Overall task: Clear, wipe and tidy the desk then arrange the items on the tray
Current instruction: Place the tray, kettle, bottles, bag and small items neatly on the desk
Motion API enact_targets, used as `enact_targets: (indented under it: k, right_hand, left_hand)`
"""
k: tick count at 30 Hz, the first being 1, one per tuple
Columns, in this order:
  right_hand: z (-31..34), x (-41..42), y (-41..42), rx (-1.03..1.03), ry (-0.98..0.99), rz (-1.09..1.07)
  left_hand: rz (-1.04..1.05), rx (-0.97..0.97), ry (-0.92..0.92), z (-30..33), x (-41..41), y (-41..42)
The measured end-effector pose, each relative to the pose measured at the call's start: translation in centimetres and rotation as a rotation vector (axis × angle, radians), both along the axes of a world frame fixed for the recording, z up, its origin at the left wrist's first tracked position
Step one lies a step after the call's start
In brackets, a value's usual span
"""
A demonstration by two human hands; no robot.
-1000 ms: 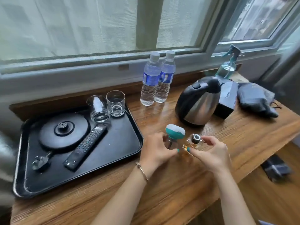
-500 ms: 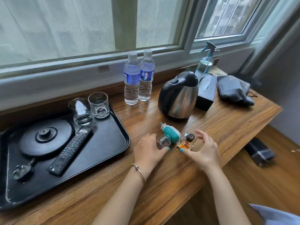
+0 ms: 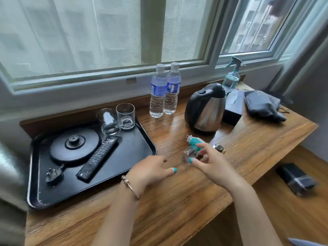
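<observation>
Both hands have let go: the left hand (image 3: 150, 170) pulled back with slack fingers, while the right hand (image 3: 211, 161), nearer, hovers loose over the teal plug-in (image 3: 192, 142) lying on the counter (image 3: 177, 201), pointing toward the kettle (image 3: 205, 110).

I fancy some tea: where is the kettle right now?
In the head view, the kettle stands on the desk, right of the two water bottles and against the black tissue box, off its base.

Soft daylight from the window (image 3: 106, 38) ahead lights my desk (image 3: 177, 201) evenly; glare sheens the wood, my hands smear with motion blur, edges bow.
</observation>
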State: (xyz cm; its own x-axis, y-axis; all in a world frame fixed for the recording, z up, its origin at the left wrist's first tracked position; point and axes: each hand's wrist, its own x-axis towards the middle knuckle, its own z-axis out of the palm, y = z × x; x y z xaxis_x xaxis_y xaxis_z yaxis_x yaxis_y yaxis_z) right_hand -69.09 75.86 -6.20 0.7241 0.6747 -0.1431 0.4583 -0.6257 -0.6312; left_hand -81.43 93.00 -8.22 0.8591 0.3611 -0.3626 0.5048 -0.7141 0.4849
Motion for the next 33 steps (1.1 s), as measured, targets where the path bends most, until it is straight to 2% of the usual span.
enact_targets:
  k: [3, 5, 9, 16, 22, 26, 30, 33]
  right_hand:
    - [1.2, -1.4, 2.8, -0.489, 0.179, 0.282]
    - [1.4, -2.5, 5.1, -0.584, 0.216, 0.404]
    - [1.7, -3.8, 9.8, -0.443, 0.115, 0.477]
    - [2.3, -2.7, 16.1, -0.437, 0.051, 0.585]
    - [2.2, 0.3, 20.5, -0.295, 0.102, 0.554]
    - [1.9, 2.2, 23.3, -0.078, 0.097, 0.434]
    - [0.5, 3.2, 25.1, -0.041, 0.078, 0.45]
    - [-0.7, 3.6, 25.5, -0.06, 0.118, 0.442]
  left_hand:
    - [-0.011, -0.012, 0.133, 1.0, -2.8, 1.7]
    - [0.024, 0.007, 0.155, 1.7, -4.5, 3.1]
    - [0.2, 0.012, 0.103, 2.7, -7.0, 5.8]
    - [0.338, -0.005, 0.103, 3.1, -9.0, 9.6]
    - [0.433, 0.079, 0.09, 3.1, -7.3, 13.4]
    - [0.497, 0.138, 0.057, 2.9, -5.8, 16.7]
    - [0.511, 0.152, -0.017, 2.1, -4.5, 20.1]
    - [0.43, 0.098, -0.064, 1.7, -3.4, 22.3]
